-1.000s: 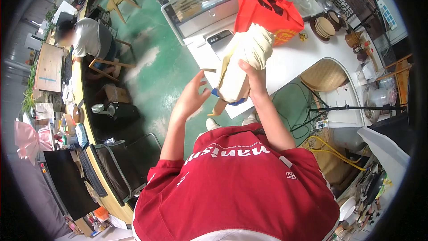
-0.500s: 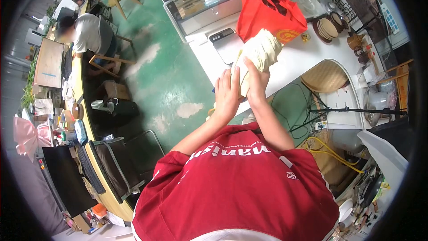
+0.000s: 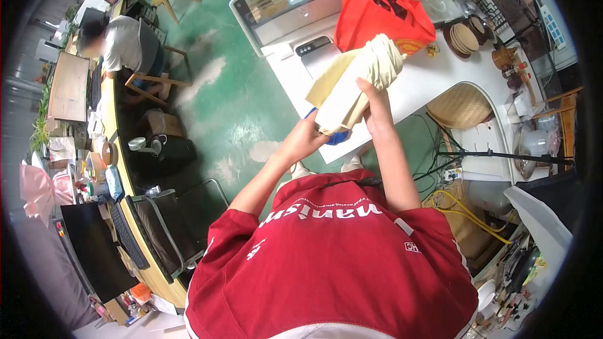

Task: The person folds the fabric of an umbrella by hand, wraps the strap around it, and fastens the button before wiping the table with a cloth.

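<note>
Both hands are on a pale yellow bundle of pleated fabric (image 3: 358, 78), shaped like a loosely folded umbrella. It is held at a slant over the near edge of the white table (image 3: 418, 94). My left hand (image 3: 306, 140) pinches its lower end, fingertips at the fabric edge. My right hand (image 3: 377, 108) is closed round its right side, thumb on top. A flat flap sticks out to the left, and the gathered folds are at the upper right. Something blue (image 3: 338, 138) shows beneath the lower end, partly hidden.
Behind the bundle stands a red tote bag (image 3: 383, 19), with a silver-and-black device (image 3: 314, 50) to its left. Round wooden coasters (image 3: 463, 39) lie farther right. A woven tray (image 3: 458, 107) and black cables (image 3: 433, 135) are at the right. A person (image 3: 129, 44) sits at the left desk.
My left hand has moved down and left to the bundle's lower end. The flap now spreads out to the left, and the blue thing shows more. My right hand has shifted slightly right.
</note>
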{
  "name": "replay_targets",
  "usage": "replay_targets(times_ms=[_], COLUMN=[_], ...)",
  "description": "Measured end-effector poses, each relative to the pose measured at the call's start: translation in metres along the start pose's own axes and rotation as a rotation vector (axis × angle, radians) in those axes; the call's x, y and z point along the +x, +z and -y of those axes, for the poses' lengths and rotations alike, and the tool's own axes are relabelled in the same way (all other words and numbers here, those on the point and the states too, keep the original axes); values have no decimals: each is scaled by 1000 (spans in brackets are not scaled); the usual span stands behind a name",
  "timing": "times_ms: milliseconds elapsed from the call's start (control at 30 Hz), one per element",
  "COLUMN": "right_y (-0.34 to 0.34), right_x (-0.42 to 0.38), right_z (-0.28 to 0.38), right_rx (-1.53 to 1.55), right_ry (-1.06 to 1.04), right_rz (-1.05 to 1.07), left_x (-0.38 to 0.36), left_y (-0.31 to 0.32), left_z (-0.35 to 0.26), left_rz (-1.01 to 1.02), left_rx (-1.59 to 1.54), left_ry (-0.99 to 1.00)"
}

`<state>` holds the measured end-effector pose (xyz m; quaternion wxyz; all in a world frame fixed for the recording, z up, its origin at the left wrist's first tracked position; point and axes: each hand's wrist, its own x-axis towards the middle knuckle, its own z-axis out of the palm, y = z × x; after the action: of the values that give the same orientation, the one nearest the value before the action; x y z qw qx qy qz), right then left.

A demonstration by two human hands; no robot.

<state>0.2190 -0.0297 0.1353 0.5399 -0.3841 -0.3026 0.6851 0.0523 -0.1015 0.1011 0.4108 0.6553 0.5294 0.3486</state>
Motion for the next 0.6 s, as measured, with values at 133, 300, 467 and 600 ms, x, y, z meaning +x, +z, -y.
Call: replay_targets(times_ms=[133, 300, 467, 600], right_y=[-3, -15, -13, 3], right_x=[1, -1, -2, -4], right_z=[-2, -9, -9, -11], right_rx=[95, 174, 164, 130], right_ry=[50, 73, 99, 61], right_rz=[16, 146, 167, 39], left_x=[4, 5, 7, 22], left_y=[-21, -23, -25, -63], left_z=[-27, -28, -27, -26], left_rz=[98, 493, 618, 642], left_rx=[25, -456, -692, -234], left_ry=[-57, -463, -364, -255])
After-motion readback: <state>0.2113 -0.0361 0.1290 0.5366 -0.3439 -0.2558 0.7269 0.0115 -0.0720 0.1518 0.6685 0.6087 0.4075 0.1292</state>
